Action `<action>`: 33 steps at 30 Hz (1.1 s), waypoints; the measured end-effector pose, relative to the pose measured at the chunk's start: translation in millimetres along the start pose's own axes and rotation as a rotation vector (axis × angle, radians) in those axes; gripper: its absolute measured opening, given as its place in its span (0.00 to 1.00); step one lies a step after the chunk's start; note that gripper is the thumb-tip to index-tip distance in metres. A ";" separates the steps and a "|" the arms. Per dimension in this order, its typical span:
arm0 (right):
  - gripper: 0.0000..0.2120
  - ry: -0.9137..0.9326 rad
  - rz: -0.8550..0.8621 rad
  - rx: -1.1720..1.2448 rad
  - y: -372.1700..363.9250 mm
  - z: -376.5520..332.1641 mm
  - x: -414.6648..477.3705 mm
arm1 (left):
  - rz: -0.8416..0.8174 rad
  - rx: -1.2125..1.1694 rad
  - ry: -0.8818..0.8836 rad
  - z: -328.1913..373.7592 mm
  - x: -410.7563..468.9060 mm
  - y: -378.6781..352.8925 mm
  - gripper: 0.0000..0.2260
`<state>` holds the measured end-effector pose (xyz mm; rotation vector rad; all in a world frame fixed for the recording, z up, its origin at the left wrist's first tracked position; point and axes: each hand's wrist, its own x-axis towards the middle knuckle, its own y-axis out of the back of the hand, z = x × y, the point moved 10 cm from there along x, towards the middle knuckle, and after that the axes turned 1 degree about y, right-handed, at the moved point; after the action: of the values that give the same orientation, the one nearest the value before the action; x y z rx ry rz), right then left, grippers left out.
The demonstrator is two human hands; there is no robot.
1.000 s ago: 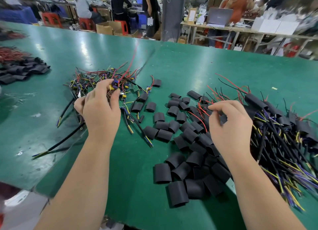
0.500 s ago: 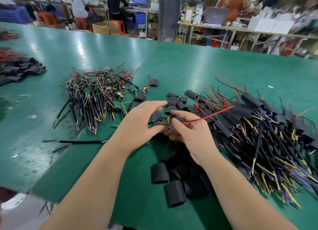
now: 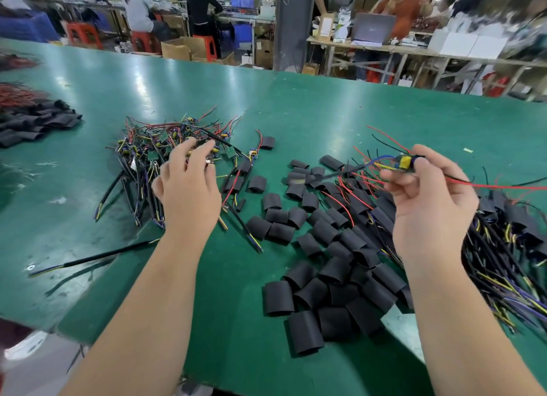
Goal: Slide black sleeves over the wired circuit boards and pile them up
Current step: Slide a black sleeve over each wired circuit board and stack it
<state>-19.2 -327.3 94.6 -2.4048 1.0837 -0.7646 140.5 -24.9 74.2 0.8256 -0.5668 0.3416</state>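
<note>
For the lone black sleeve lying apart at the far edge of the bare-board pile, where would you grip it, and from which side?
Pinch the lone black sleeve across its two flat faces near an open end, coming from above and its right. It lies flattened on the green table, and that side looks free, while red wires of the bare-board pile crowd its left.

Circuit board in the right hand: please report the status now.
Right hand pinches bare wired board, raised, no sleeve on. Left hand open over unsleeved pile. Loose sleeves below; nothing blocking.

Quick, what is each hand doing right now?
Left hand: open, fingers spread over the unsleeved boards, holding nothing visible.
Right hand: closed on a wired circuit board.
</note>
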 end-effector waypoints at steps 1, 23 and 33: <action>0.09 -0.019 0.000 0.009 0.5 0.8 0.5 | 0.050 -0.064 -0.009 4.1 -0.3 9.0 0.15; 0.18 -0.329 -0.595 -0.534 -69.1 89.8 -20.4 | -0.281 -0.237 -0.288 88.4 -44.2 -25.5 0.11; 0.08 -0.029 -0.712 -1.499 -94.9 137.0 16.0 | -0.302 -0.335 0.006 38.1 -31.0 -36.3 0.06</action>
<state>127.5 -263.3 45.6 -4.1529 0.8379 0.1126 120.7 -79.5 55.0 0.5742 -0.4686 -0.0284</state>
